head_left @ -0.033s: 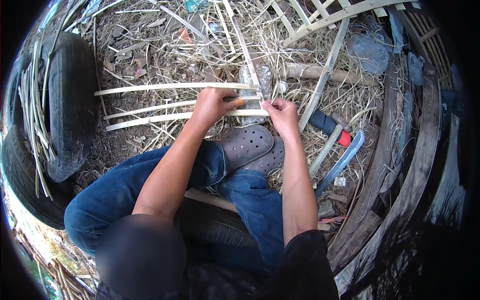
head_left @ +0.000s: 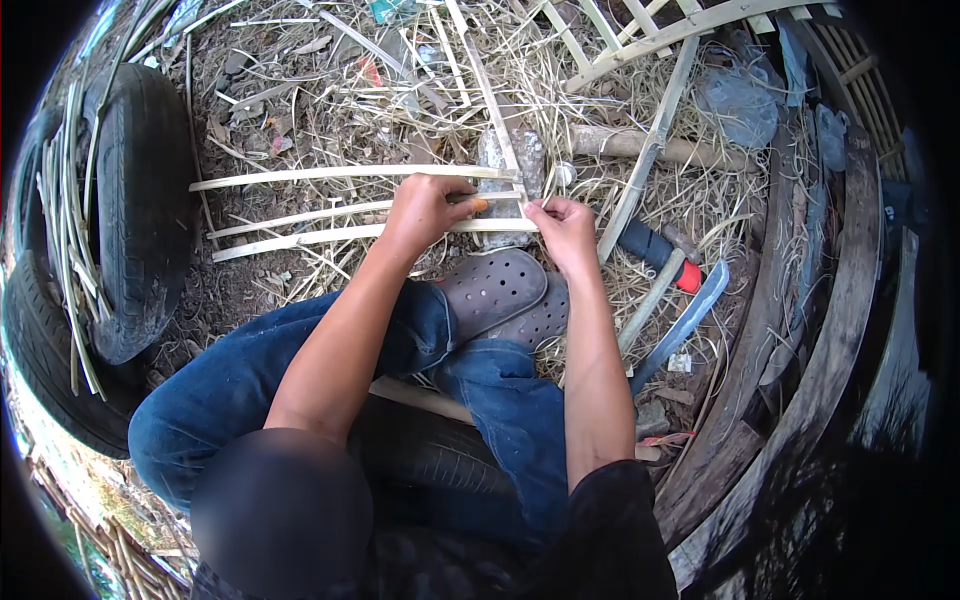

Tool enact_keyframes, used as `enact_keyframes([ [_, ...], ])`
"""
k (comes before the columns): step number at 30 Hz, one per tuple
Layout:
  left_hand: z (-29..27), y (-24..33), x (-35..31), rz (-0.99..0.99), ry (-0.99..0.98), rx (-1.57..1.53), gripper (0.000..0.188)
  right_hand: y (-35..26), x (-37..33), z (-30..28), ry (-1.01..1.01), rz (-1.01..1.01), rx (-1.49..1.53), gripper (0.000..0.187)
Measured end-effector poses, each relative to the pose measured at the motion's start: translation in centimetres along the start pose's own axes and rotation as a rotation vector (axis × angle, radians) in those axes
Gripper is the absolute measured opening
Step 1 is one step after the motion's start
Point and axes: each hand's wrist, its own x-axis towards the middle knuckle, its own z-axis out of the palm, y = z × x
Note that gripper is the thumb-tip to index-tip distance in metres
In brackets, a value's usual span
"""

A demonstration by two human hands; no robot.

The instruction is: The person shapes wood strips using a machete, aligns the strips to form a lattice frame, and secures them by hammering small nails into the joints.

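Note:
Three pale bamboo strips (head_left: 300, 240) lie side by side, running left from a longer crossing bamboo strip (head_left: 490, 100). My left hand (head_left: 428, 210) is closed over the middle of them. From its fingers pokes the end of a small orange object (head_left: 480, 205), whose kind I cannot make out. At the near end of the crossing strip, my right hand (head_left: 565, 228) pinches with thumb and forefinger where the strips meet. Under this joint sits a grey stone block (head_left: 530, 150). The strip parts beneath my fingers are hidden.
A machete (head_left: 690, 320) with a black and red handle lies right of my right hand. Beyond are a wooden stick (head_left: 650, 148) and a bamboo lattice (head_left: 640, 45). Old tires (head_left: 145, 210) stand left; wooden beams (head_left: 835, 300) line the right. Shavings litter the ground.

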Motion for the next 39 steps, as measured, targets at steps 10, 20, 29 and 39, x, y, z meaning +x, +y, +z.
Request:
enact_keyframes([
  [10, -0.1, -0.1, 0.5, -0.076, -0.092, 0.006, 0.025, -0.5, 0.0, 0.0, 0.011, 0.016, -0.053, 0.014],
  [20, 0.0, -0.2, 0.8, -0.070, -0.076, -0.027, 0.031, -4.0, -2.2, -3.6, -0.036, 0.042, -0.343, 0.047],
  [29, -0.4, -0.4, 0.8, -0.130, -0.122, -0.104, 0.023, -5.6, -9.6, -17.5, 0.238, -0.018, -0.493, 0.027],
  [39, 0.2, 0.1, 0.7, -0.106, -0.115, -0.089, 0.021, 4.7, -14.3, -16.4, 0.406, 0.517, 0.211, 0.049],
])
